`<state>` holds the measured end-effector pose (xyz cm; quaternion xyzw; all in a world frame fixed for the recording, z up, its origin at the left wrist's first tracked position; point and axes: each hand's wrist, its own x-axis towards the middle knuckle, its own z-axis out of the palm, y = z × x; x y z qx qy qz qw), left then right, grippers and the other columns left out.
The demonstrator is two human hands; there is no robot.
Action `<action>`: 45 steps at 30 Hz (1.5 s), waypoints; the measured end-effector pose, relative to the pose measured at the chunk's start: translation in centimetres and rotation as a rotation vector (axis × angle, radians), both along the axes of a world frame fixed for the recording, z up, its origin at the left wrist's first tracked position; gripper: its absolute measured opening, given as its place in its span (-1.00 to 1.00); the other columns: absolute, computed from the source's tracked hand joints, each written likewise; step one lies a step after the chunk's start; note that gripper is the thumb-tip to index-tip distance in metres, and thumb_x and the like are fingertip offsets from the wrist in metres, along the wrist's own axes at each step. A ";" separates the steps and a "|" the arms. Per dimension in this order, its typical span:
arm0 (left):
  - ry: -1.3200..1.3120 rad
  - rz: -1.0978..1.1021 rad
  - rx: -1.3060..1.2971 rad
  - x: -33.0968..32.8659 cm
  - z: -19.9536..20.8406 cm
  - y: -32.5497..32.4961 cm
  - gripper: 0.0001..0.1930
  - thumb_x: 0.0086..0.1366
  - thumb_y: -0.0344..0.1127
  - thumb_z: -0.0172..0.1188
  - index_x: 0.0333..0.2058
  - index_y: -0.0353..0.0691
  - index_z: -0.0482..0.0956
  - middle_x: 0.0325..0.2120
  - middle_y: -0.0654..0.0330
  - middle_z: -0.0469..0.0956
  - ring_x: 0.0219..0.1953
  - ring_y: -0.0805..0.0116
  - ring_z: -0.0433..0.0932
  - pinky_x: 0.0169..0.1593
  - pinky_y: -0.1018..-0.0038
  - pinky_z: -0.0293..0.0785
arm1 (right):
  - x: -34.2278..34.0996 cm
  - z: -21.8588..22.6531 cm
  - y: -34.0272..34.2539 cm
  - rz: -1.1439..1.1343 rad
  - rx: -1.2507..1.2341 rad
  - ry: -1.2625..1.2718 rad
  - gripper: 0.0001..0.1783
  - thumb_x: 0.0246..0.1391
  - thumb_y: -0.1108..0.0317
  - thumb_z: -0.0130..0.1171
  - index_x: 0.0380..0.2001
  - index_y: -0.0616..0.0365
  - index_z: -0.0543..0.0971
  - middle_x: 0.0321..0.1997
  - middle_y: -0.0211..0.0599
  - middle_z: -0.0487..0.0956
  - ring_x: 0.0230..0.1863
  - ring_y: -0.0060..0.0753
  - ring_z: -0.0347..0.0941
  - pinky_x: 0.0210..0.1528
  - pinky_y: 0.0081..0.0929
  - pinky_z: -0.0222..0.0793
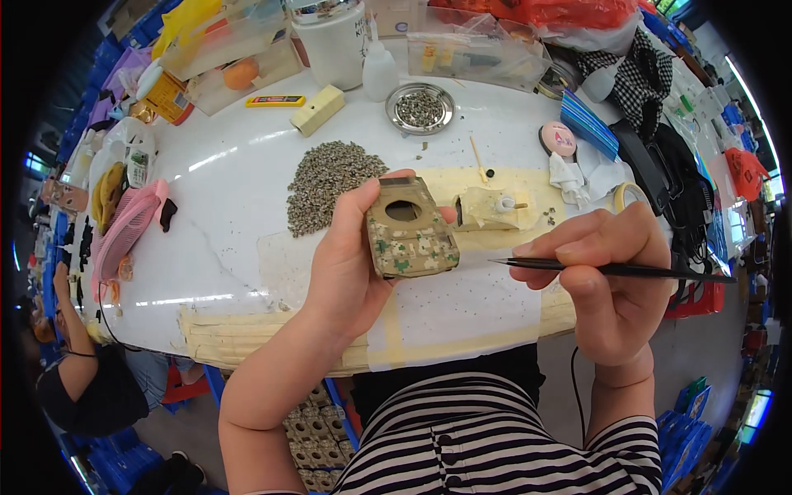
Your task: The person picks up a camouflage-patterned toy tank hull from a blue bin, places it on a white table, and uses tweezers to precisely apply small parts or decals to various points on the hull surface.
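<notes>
My left hand (338,264) grips a camouflage-painted toy tank body part (412,241) over the table, its thumb along the left edge. The piece is tan with green and brown pixel patches and has a round hole in its upper face. My right hand (619,280) is closed around black tweezers (693,274), held sideways. Their fine tip points left, a short gap from the tank part's right side. Whether the tip carries anything is too small to tell. Behind my left hand lies a pile of small metallic parts (334,181).
A tape-covered block with a small white nozzle (505,202) stands beyond the tweezers. Farther back are a metal dish of small parts (421,109), a white squeeze bottle (379,73) and a cream block (318,110). A pink mesh case (128,227) lies left. Another person (91,371) sits at far left.
</notes>
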<state>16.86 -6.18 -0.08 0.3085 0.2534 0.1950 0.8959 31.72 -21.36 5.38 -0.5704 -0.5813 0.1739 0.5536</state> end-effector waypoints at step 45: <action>0.034 -0.021 0.005 -0.3 0.0 -0.1 -0.53 0.37 0.11 -0.13 0.00 -0.16 0.36 -0.19 0.18 0.49 -0.14 0.36 0.54 -0.06 0.29 0.54 | -0.7 1.2 5.1 0.211 -0.084 -0.187 -0.87 -0.08 0.55 0.32 -0.42 0.27 0.56 -0.41 -0.22 0.62 -0.36 -0.39 0.58 -0.28 -0.53 0.48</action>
